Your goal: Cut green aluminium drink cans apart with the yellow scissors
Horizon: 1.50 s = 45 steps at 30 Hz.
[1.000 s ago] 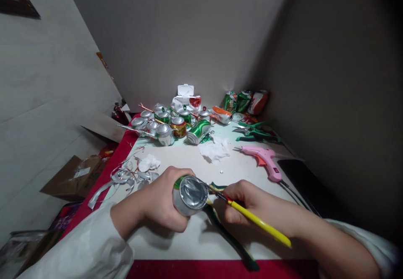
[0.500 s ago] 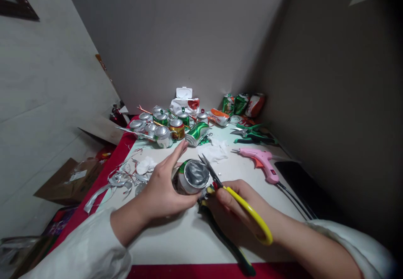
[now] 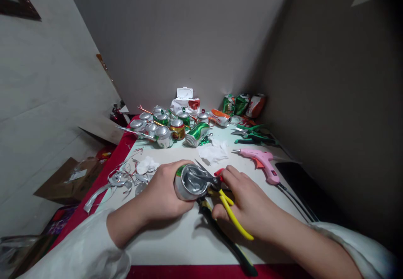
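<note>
Left hand [image 3: 163, 191] grips the can [image 3: 190, 182] sideways, presenting its end to scissors [image 3: 217, 189] clasped by the right hand [image 3: 245, 199].

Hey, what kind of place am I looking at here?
Probably a home craft table in a room corner. The left hand grips a drink can, the right hand works scissors at it, with a pink glue gun and cut cans nearby.

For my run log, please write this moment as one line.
left hand: holds can | right hand: yellow scissors at can rim | glue gun: on table
</note>
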{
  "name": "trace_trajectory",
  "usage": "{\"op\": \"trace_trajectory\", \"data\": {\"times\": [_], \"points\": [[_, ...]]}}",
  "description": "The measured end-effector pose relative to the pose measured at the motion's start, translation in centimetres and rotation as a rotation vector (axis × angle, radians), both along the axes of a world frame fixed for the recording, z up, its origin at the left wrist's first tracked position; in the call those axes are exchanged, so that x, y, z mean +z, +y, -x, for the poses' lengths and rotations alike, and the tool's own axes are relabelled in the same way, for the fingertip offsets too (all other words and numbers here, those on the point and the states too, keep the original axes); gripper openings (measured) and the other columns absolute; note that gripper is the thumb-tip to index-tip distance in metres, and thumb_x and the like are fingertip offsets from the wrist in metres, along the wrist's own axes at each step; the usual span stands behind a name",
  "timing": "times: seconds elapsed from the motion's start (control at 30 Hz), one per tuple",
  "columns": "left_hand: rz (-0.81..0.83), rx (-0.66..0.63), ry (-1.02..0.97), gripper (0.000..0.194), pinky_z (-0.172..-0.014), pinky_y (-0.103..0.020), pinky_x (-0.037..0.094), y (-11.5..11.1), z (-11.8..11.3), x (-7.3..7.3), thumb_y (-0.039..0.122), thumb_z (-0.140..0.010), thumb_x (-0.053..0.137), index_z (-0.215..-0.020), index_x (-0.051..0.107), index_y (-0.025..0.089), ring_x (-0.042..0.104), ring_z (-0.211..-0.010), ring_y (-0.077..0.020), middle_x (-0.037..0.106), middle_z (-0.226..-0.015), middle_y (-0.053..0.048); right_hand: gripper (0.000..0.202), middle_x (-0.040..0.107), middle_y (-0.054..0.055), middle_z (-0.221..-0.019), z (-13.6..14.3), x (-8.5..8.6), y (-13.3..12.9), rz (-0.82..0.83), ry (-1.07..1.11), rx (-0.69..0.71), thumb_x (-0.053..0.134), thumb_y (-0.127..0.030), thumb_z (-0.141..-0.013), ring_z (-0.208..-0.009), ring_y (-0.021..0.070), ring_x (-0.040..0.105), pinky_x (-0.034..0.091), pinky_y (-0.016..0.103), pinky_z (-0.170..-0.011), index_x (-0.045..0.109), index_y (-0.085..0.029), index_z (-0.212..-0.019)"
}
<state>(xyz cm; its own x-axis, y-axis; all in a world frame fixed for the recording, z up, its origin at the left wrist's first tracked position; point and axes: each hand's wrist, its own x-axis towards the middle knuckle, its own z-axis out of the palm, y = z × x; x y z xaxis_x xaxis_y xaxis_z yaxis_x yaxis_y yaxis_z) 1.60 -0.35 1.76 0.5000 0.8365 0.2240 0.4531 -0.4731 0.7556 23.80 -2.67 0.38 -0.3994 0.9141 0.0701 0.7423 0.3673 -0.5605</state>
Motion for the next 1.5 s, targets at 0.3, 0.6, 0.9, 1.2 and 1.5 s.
{"op": "trace_trajectory", "data": {"times": [0.3,0.6,0.9,1.2,1.5], "points": [[-0.003,-0.043,0.0,0.035,-0.073,-0.029,0.049,-0.1,0.2,-0.2,0.012,-0.059,0.067,-0.094,0.06,0.017,0.061,-0.077,-0.0191,0.065,-0.087,-0.003,0.049,0.059,0.008,-0.082,0.0,-0.7,-0.2,-0.245,-0.145,-0.015,0.054,-0.067,-0.084,-0.07,0.0219,0.048,0.034,0.035,-0.067,0.056,-0.017,-0.083],[0.14,-0.063,-0.063,0.034,-0.068,-0.028,0.047,-0.2,0.0,-0.3,0.01,-0.06,0.066,-0.092,0.059,0.016,0.06,-0.075,-0.0181,0.065,-0.084,-0.002,0.043,0.058,0.005,-0.08,-0.5,-0.4,-0.2,-0.053,-0.05,0.049,0.053,-0.061,-0.088,-0.065,0.0171,0.05,0.032,0.029,-0.06,0.054,-0.018,-0.081],[0.285,-0.083,-0.125,0.034,-0.065,-0.027,0.045,-0.2,-0.1,-0.3,0.008,-0.056,0.065,-0.089,0.06,0.015,0.057,-0.073,-0.0176,0.063,-0.081,-0.001,0.039,0.058,0.0,-0.073,-0.9,0.6,-0.2,0.269,0.09,0.08,0.062,-0.055,-0.084,-0.063,0.0131,0.044,0.031,0.025,-0.055,0.055,-0.017,-0.078],[0.338,-0.081,-0.113,0.033,-0.063,-0.027,0.043,-0.2,0.0,-0.1,0.009,-0.053,0.066,-0.086,0.06,0.014,0.054,-0.071,-0.0169,0.061,-0.079,-0.001,0.045,0.041,-0.004,-0.068,-1.4,0.7,0.2,0.518,0.239,0.167,0.061,-0.058,-0.084,-0.064,0.0106,0.032,0.028,0.023,-0.053,0.049,-0.017,-0.073],[0.284,-0.104,-0.018,0.03,-0.06,-0.024,0.041,0.0,0.2,0.2,0.008,-0.054,0.066,-0.082,0.059,0.015,0.051,-0.067,-0.0141,0.059,-0.075,0.002,0.057,0.034,-0.005,-0.065,-1.9,0.0,0.6,0.686,0.436,0.314,0.052,-0.072,-0.085,-0.061,0.0089,0.028,0.022,0.023,-0.05,0.042,-0.017,-0.071]]}}
